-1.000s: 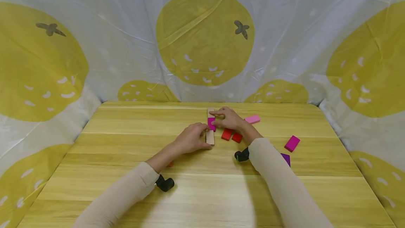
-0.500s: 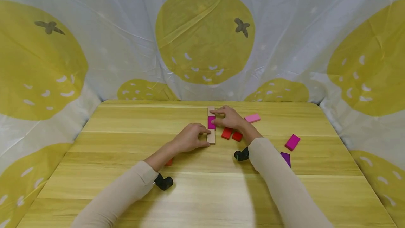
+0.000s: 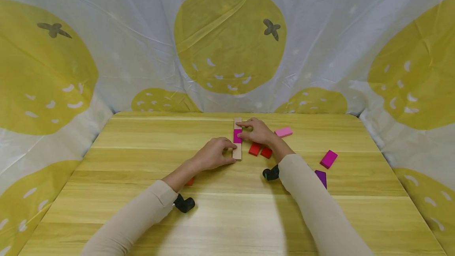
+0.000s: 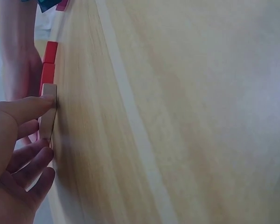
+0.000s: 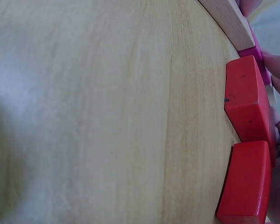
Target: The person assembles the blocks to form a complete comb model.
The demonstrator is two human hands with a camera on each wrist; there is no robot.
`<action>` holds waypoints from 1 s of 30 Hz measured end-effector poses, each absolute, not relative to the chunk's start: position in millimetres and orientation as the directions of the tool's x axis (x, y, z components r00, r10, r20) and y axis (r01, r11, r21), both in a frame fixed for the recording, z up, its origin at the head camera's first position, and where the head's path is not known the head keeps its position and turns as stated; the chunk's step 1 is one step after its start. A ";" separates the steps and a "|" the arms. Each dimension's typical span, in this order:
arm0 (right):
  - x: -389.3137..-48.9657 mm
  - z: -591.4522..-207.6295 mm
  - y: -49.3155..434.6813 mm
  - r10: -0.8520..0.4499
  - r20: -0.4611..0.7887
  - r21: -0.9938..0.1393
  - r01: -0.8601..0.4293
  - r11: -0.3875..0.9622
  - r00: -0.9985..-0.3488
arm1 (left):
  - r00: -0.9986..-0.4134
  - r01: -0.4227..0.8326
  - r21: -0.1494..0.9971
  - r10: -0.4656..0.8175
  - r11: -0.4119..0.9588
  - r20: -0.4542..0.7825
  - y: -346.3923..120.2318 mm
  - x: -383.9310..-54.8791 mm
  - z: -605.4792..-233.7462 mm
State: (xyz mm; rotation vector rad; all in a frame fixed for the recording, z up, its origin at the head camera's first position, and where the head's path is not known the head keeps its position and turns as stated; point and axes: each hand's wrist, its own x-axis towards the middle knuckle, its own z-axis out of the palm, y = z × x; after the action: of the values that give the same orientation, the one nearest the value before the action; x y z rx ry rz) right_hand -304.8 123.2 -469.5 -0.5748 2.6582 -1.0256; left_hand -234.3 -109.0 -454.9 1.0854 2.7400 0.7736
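Note:
Three flat blocks form a line at the table's far middle: a plain wooden block (image 3: 237,121) at the back, a magenta block (image 3: 237,136) in the middle, another plain wooden block (image 3: 237,152) at the front. My left hand (image 3: 212,154) pinches the front block between thumb and fingers, as the left wrist view also shows on the wooden block (image 4: 48,116). From the right, my right hand (image 3: 260,132) touches the back block with its index finger, its thumb against the magenta block. Its other fingers are mostly hidden in the head view.
Two red blocks (image 3: 254,149) lie just under the right wrist, with a pink block (image 3: 283,132) behind. Farther right are a magenta block (image 3: 328,159) and a purple block (image 3: 321,178), partly behind the sleeve. An orange-red block (image 3: 190,181) shows beside the left wrist.
The left hand has shifted the front wooden block slightly right and away, bringing it flush and in line with the magenta block. The right hand has stayed in place.

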 end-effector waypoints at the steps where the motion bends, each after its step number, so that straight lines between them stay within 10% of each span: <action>1: -305.1 -469.8 123.2 -0.440 -0.073 -0.680 -0.278 0.678 -0.895 | -0.742 0.616 0.488 0.664 0.618 0.097 -109.0 -234.4 -455.2; 30: -307.8 -472.1 123.5 -0.428 -0.073 -0.682 -0.268 0.680 -0.901 | -0.742 0.621 0.475 0.663 0.623 0.100 -107.7 -234.2 -456.5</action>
State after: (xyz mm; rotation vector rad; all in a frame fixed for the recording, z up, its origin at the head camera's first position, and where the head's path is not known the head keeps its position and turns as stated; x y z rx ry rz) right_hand -307.8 123.5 -472.1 -0.5609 2.6670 -1.0302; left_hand -234.2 -107.7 -456.5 1.0920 2.7530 0.7558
